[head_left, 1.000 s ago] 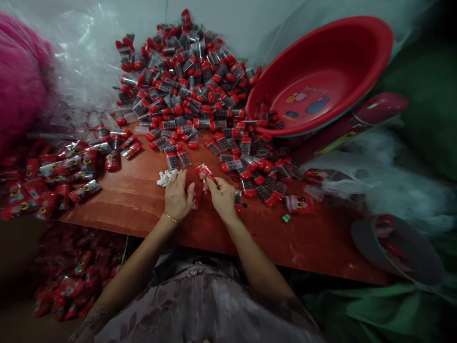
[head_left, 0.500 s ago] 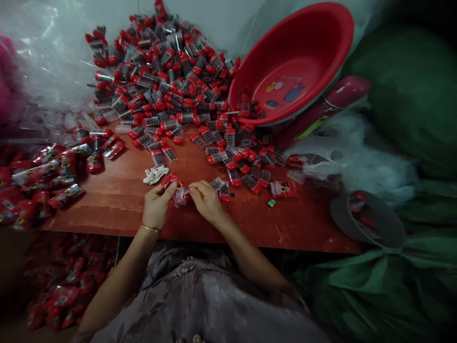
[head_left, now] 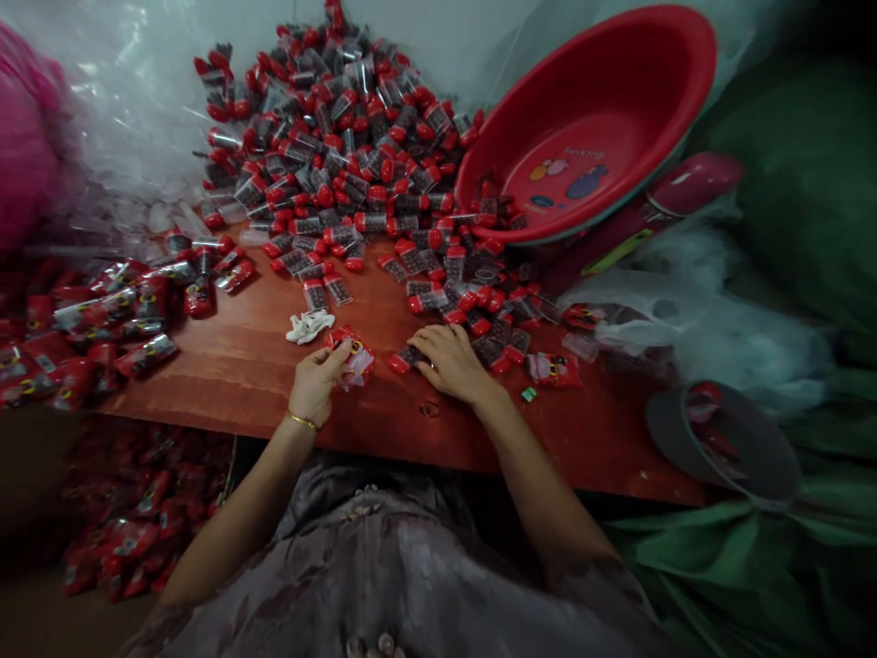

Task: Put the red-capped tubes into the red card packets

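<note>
My left hand [head_left: 319, 384] pinches a small red printed plastic packet [head_left: 356, 356] between thumb and fingers, just above the table. To the right, my right hand [head_left: 452, 361] is closed over the end of a clear tube with red ends and dark contents [head_left: 406, 358], which lies on the table; its fingers hide part of the tube. A crumpled white bundle [head_left: 310, 325] rests behind my left hand. Small dark rings [head_left: 429, 410] lie in front of my right hand. More such tubes [head_left: 329, 155] form a large heap at the back.
A tilted red basin [head_left: 589, 119] leans behind the tubes, beside a dark pink flask [head_left: 692, 187]. Filled red packets [head_left: 110, 320] pile up at the left, with more below the table. A grey container [head_left: 726, 448] stands at the right edge, near clear plastic bags [head_left: 713, 320].
My right hand has left the packet and moved right onto a tube. My left hand still holds the packet. Small rings now show on the table. The camera view has shifted slightly.
</note>
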Demonstrator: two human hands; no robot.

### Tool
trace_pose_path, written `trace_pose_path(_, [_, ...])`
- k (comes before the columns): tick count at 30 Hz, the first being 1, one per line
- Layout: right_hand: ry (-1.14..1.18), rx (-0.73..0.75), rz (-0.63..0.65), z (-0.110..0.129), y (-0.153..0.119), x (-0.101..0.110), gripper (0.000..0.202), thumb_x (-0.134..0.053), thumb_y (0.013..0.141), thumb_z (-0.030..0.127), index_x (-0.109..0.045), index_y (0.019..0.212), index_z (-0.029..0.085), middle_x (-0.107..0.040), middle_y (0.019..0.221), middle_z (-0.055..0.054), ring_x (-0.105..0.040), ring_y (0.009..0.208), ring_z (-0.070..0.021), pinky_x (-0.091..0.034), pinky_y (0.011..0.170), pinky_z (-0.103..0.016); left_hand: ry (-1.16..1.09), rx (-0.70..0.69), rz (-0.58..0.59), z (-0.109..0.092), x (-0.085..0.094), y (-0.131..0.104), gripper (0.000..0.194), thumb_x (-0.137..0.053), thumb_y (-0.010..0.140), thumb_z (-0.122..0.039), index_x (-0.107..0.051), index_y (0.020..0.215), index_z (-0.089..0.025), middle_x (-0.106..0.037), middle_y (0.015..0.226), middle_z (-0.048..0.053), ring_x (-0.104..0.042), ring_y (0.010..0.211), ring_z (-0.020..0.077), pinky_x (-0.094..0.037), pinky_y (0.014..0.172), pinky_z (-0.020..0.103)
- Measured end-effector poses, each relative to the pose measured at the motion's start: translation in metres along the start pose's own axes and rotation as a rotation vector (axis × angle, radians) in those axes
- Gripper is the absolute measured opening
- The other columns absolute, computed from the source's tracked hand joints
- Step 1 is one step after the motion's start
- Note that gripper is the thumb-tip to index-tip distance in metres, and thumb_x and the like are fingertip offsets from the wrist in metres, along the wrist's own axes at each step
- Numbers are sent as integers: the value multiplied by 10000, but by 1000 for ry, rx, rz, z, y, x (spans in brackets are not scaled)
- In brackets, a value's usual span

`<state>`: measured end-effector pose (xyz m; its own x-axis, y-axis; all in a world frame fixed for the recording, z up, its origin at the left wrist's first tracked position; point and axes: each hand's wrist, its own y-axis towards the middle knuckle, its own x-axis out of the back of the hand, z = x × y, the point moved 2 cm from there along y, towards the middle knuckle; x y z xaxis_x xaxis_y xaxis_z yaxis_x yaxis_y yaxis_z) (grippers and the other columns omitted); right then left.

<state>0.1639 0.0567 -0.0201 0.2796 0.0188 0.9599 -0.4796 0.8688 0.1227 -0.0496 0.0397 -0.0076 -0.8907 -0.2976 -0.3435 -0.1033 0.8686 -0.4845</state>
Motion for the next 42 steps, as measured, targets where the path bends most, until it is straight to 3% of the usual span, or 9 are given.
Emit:
trace_pose_path(4, [207,-28,-97,8,-9,8,203,-492,863,265,-620,1002,193,-679,1007,-70,-588,963,-214,-317,990,-434,-21,25,-3,-6,1,-3,480,-861,342,-413,-600,622,-122,-536,470,-59,-437,402,35,-452,468,196])
trace_pose_path(8, [645,-162,-162,29,-33,19,213,-492,845,320,-618,964,197,-677,833,-25,-615,727,-161,-472,697,-289,-30,34,42,-4,-4,-5,466,-858,371,-411,-627,649,-118,-549,485,-53,-470,422,46,-448,477,198])
trace_pose_path(12, [1018,-352,-88,52,-45,15,213,-510,804,355,-609,872,179,-547,553,39,-505,466,-100,-404,467,-214,-15,-19,92,0,-11,-10,450,-847,416,-412,-664,694,-110,-621,576,-18,-536,491,73,-441,486,198])
trace_pose_path(16, [1230,-518,-25,60,-41,4,254,-559,740,415,-588,820,176,-487,483,64,-457,406,-77,-336,387,-176,2,-92,148,4,-14,-14,375,-826,479,-404,-679,669,-116,-605,536,-30,-494,460,55,-415,474,185])
trace_pose_path(23, [1255,-535,-60,68,-39,-8,246,-567,726,408,-592,788,171,-493,472,60,-434,404,-70,-311,387,-175,-16,-99,135,3,-7,-12,383,-817,501,-412,-684,705,-116,-645,613,-6,-533,499,71,-425,486,189])
trace_pose_path(30, [1137,-460,-200,73,-51,1,181,-551,753,346,-606,786,177,-510,506,45,-441,443,-81,-334,423,-191,-10,-15,149,-1,-9,-14,426,-831,453,-431,-671,688,-115,-638,601,2,-556,524,91,-443,518,208])
trace_pose_path(34, [1152,-496,-162,73,-49,3,184,-556,744,355,-598,757,176,-493,486,51,-439,431,-77,-319,407,-185,101,-88,222,-2,-10,-18,392,-797,514,-464,-676,646,-115,-629,585,2,-522,523,86,-434,546,218])
trace_pose_path(38, [1277,-566,-90,74,-46,-4,250,-554,735,417,-595,788,176,-485,462,61,-445,397,-79,-302,375,-179,195,-195,268,-2,-8,-21,361,-752,601,-461,-714,730,-126,-672,669,16,-541,582,97,-443,600,219])
trace_pose_path(42, [1298,-576,-153,75,-45,-10,264,-567,731,428,-601,801,175,-499,483,57,-457,409,-75,-311,379,-174,168,-219,268,3,-7,-21,324,-749,625,-423,-722,779,-139,-701,738,23,-582,647,113,-467,666,231])
